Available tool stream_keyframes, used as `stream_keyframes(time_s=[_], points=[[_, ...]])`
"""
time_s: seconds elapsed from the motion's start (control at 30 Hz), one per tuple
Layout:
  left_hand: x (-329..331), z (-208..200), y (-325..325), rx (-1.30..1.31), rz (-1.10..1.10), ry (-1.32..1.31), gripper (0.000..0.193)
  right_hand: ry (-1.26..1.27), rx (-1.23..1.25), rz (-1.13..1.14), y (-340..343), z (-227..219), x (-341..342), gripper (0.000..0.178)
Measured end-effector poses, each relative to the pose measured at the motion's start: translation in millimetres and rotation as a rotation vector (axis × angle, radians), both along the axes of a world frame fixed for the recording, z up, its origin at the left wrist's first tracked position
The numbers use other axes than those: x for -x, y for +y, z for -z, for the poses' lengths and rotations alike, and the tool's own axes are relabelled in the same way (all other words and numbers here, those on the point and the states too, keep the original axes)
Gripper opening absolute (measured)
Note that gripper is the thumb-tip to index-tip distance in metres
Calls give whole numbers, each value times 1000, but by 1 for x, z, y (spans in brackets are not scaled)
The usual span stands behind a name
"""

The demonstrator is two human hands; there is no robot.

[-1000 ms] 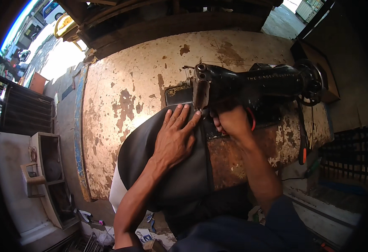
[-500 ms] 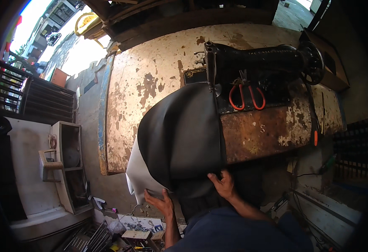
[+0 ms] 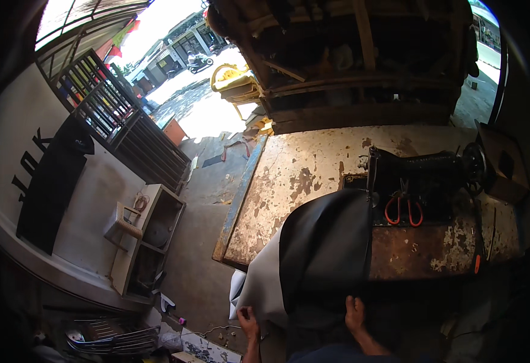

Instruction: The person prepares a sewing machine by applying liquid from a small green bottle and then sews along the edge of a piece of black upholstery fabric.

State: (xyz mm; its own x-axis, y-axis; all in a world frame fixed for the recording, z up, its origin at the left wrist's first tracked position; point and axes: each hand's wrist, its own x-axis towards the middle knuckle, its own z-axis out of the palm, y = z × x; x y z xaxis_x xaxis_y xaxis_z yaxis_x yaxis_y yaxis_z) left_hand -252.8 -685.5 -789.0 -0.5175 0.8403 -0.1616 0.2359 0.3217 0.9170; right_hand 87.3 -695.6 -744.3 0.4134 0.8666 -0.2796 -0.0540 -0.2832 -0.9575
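Note:
A black leatherette sheet (image 3: 322,242) with a pale backing (image 3: 265,284) drapes over the near edge of the worktable, its far end running under the needle end of a black sewing machine (image 3: 422,166). My left hand (image 3: 248,322) holds the lower left edge of the sheet by the pale side, with its fingers curled. At the sheet's near right part, my right hand (image 3: 356,314) grips the dark material; shadow hides some of the fingers. Scissors with red handles (image 3: 404,212) lie on the machine's bed, clear of both hands.
The worn worktable (image 3: 277,175) has peeling paint. An orange-handled tool (image 3: 477,264) hangs by its right front edge. At left stand a wicker stool (image 3: 121,225) and an open cabinet (image 3: 150,242). Metal tubing (image 3: 111,339) lies low at left. A wooden frame (image 3: 362,91) rises behind the table.
My view has swung up and to the left, so the table and machine sit lower and farther right. The left hand's fingers have drawn in at the pale edge; the sheet still lies under the machine.

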Motion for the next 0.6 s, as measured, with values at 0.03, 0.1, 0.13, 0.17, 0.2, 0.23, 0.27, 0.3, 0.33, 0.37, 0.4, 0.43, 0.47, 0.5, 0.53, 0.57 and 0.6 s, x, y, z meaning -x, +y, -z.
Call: stream_keyframes(time_s=[0.03,0.1,0.13,0.17,0.2,0.23,0.27,0.3,0.33,0.37,0.4,0.43,0.47,0.5,0.53,0.57,0.6], points=[[-9,-24,2,-8,108,150,73,-35,0,-11,-2,7,-2,50],[-43,-17,-1,-89,319,507,82,-43,66,-75,-2,0,-1,52],[-63,2,3,-67,334,527,87,-55,143,-118,0,2,-1,50],[-77,20,11,-114,234,506,79,-76,220,-155,2,10,-3,56],[-85,34,22,-163,139,478,73,-104,297,-184,7,19,-5,68],[-86,34,24,-165,112,432,67,-59,367,-196,9,22,-5,74],[-84,33,26,-166,85,386,62,-66,353,-184,9,25,-5,74],[-83,33,27,-169,58,339,58,-73,339,-173,9,27,-1,74],[-70,52,26,-344,-7,516,46,-69,328,-171,8,21,5,74],[-58,50,19,-213,41,350,44,-45,344,-151,12,11,6,68],[-41,47,13,-82,86,185,43,-20,286,-125,10,17,7,66],[-24,45,10,-105,156,160,42,4,222,-91,9,26,6,64],[-5,39,3,-125,216,138,41,29,158,-68,6,32,7,62],[15,31,-5,-98,274,111,38,61,80,-47,3,37,9,53],[27,18,-9,-68,342,75,37,86,10,-19,-4,42,8,45],[33,-1,-9,-64,406,124,35,109,-59,10,-10,46,5,38],[44,-18,-7,-63,470,178,33,135,-133,38,-13,47,4,35]])
